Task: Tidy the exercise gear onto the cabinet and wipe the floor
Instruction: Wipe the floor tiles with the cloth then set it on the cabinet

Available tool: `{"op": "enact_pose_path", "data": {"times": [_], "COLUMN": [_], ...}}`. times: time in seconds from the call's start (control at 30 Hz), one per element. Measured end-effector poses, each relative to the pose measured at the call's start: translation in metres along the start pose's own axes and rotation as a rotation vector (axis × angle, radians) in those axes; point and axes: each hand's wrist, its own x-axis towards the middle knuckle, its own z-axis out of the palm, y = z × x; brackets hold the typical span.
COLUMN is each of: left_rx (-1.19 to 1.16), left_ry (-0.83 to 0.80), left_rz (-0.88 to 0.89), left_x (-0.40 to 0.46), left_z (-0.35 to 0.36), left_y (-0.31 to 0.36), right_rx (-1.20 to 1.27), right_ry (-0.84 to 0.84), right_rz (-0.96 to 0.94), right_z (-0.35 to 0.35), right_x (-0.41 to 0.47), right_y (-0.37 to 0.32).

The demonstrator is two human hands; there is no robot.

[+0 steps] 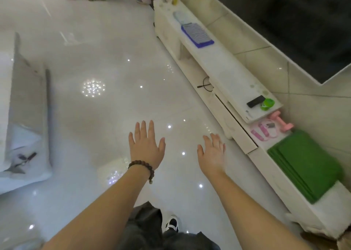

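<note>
A low white cabinet [212, 63] ran along the tiled wall beneath a dark screen [296, 21], carrying a blue-framed pad [197, 36], a black remote [255, 101] and a green roll of tape [267, 104]. Both hands, the left hand [146, 145] with a bead bracelet [141, 167] and the right hand [212, 151], hovered empty, fingers spread, over the glossy floor [95, 116]. To their right, on the cabinet's lower end, lay a folded green mat [305, 164], pink dumbbells [283, 124] and a pink skipping rope [263, 131].

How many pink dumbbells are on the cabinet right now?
2: both pink dumbbells lie side by side on the low cabinet, beyond the green mat, beside the pink skipping rope. Others may be hidden.
</note>
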Motion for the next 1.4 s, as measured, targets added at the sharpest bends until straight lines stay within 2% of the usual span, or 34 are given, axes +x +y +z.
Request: {"op": "enact_pose_path", "data": {"times": [0.3,0.53,0.7,1.03,1.23,1.4], "left_rx": [-0.042,-0.011,-0.006,-0.022,0.015,0.076], "left_ry": [-0.007,-0.046,-0.014,-0.040,-0.089,-0.117], "left_rz": [-0.143,-0.199,-0.184,-0.079,-0.006,0.091], "left_x": [0.160,0.345,0.478,0.693,0.872,1.026], "left_z": [-0.009,-0.041,-0.080,-0.087,-0.079,-0.101], "left_y": [-0.048,-0.114,-0.140,-0.116,-0.085,-0.051], "right_rx": [-0.072,-0.046,-0.011,0.031,0.025,0.002], "right_ry": [-0.065,-0.118,-0.062,-0.043,-0.011,-0.004], "right_rz": [-0.119,-0.187,-0.195,-0.084,-0.024,0.028], "right_z": [0.019,0.037,0.024,0.021,0.019,-0.009], "right_x": [0.165,0.337,0.457,0.648,0.816,0.954], "right_y": [-0.087,-0.206,-0.282,-0.331,-0.337,-0.353]}}
